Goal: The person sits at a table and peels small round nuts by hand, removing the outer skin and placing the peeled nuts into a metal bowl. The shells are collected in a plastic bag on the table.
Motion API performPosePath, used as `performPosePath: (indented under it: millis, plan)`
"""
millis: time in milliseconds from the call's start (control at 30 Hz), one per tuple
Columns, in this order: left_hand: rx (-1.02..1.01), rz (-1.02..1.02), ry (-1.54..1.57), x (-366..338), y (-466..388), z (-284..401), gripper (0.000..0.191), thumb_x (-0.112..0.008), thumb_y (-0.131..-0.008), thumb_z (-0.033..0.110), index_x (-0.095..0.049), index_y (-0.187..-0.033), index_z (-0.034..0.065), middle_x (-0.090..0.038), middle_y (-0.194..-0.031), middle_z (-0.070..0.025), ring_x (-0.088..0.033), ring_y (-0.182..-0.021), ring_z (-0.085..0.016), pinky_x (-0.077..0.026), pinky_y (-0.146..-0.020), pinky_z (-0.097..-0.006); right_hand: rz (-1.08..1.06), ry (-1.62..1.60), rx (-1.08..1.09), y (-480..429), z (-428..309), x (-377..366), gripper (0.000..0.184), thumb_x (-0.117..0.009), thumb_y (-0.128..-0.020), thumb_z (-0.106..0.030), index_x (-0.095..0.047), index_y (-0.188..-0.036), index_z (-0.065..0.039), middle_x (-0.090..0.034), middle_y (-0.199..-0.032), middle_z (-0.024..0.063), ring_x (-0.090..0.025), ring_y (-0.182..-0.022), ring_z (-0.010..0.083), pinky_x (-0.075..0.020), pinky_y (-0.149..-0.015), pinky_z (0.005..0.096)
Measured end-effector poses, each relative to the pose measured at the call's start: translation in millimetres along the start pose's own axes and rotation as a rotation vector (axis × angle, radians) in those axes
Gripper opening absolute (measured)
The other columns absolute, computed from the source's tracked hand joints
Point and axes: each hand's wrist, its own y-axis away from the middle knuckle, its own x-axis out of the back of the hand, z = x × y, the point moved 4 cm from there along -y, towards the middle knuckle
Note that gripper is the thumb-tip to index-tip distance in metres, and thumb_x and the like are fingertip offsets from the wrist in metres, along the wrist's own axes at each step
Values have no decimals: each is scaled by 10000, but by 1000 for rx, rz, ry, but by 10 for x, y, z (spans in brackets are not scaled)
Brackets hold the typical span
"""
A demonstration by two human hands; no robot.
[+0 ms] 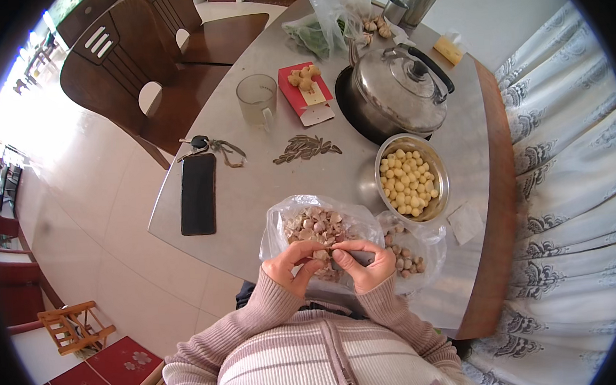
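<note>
My left hand [293, 267] pinches a small pale garlic bulb [321, 255] between thumb and fingertips. In my right hand [368, 269] is a small grey blade-like tool [362, 257], probably a knife, its tip close to the bulb. Both hands meet over a clear plastic bag [274, 231] holding papery garlic skins [312, 226] and some round bulbs. To the right, a second clear bag [434, 251] contains unpeeled small bulbs [405, 260]. Beyond it stands a steel bowl [445, 185] full of peeled, cream-coloured garlic [407, 179].
A lidded steel pot [396, 83] stands behind the bowl. Ginger [304, 77] rests on a red box [295, 101], beside a glass mug [257, 98]. Sunflower seeds [308, 148], keys [200, 142] and a phone [198, 195] lie leftward. Wooden chairs [125, 87] flank the table.
</note>
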Motion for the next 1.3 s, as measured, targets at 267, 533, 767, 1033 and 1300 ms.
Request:
performPosePath:
  millis: [267, 533, 767, 1033, 1300]
  plan:
    - [141, 37, 327, -23, 14, -265, 272, -692, -763, 18, -598, -1018, 5, -652, -913, -71, -630, -860, -145, -530, -793, -279, -171, -110, -65, 31, -27, 26, 133, -683, -801, -77, -676, -911, -4, -688, -864, 62, -622, -773, 86, -498, -708, 194]
    - [168, 29, 318, -6, 48, -185, 234, -714, -742, 2, -595, -943, -23, -667, -897, -104, -651, -859, -154, -535, -783, -265, -195, -55, -31, 75, -113, -27, 136, -679, -799, -67, -675, -920, -5, -691, -881, 78, -636, -805, 108, -499, -743, 202]
    - [152, 40, 271, -30, 62, -175, 228, -728, -734, 12, -603, -921, -27, -672, -870, -111, -655, -843, -154, -539, -764, -258, -52, 121, -22, 123, -141, -12, 123, -677, -804, -76, -677, -907, -8, -689, -820, 59, -632, -742, 91, -504, -684, 198]
    - [136, 34, 323, -34, 69, -166, 233, -721, -741, 13, -621, -949, -19, -654, -899, -97, -649, -827, -141, -532, -782, -250, -169, -24, 14, 88, -82, 35, 126, -684, -794, -73, -682, -903, -12, -690, -890, 66, -646, -781, 132, -515, -707, 223]
    - [37, 37, 208, -13, 77, -113, 208, -721, -735, 17, -646, -926, -16, -628, -899, -81, -652, -843, -152, -541, -768, -250, -121, 303, 378, 151, -224, -18, 135, -683, -761, -5, -682, -896, -4, -689, -865, 105, -665, -759, 154, -526, -681, 228]
